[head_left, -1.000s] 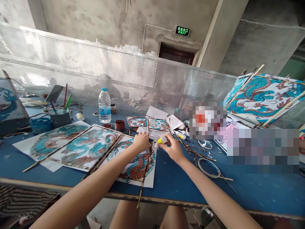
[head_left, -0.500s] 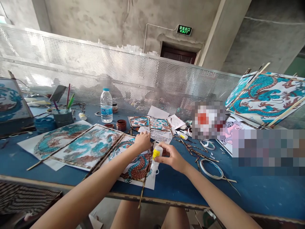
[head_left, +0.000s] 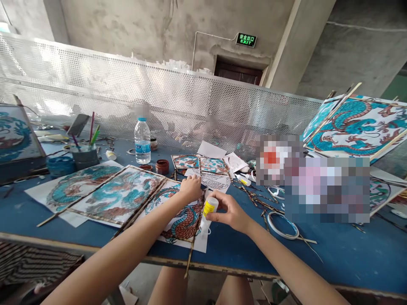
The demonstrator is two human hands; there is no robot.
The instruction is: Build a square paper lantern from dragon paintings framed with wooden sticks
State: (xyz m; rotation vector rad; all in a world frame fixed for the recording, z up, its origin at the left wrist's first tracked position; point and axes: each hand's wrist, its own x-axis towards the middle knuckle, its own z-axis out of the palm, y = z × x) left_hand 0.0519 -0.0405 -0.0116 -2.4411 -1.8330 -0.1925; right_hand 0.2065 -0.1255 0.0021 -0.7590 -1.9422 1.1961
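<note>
My right hand [head_left: 231,212] grips a small white glue bottle [head_left: 210,207] with a yellow label, tilted with its narrow end down over the right edge of a dragon painting [head_left: 182,222]. A thin dark stick [head_left: 190,258] runs along that edge and sticks out past the paper toward me. My left hand [head_left: 191,187] rests at the painting's far right corner with its fingers curled down; what they pinch there is hidden. To the left, joined by sticks, lie a blue-and-brown painted panel [head_left: 117,195] and another dragon painting [head_left: 81,186].
A water bottle [head_left: 142,142], a jar of brown paint [head_left: 162,166] and a cup of brushes [head_left: 85,156] stand behind the paintings. Right of my hand are tape rolls [head_left: 282,225], loose sticks [head_left: 259,199] and another glue bottle [head_left: 243,180]. Large dragon panels [head_left: 359,127] stand far right, beside a blurred area.
The glue bottle tilts slightly more, its base shifting right. My left hand stays put. At the right, the blurred area has shifted left, and a round-patterned sheet now shows beside it.
</note>
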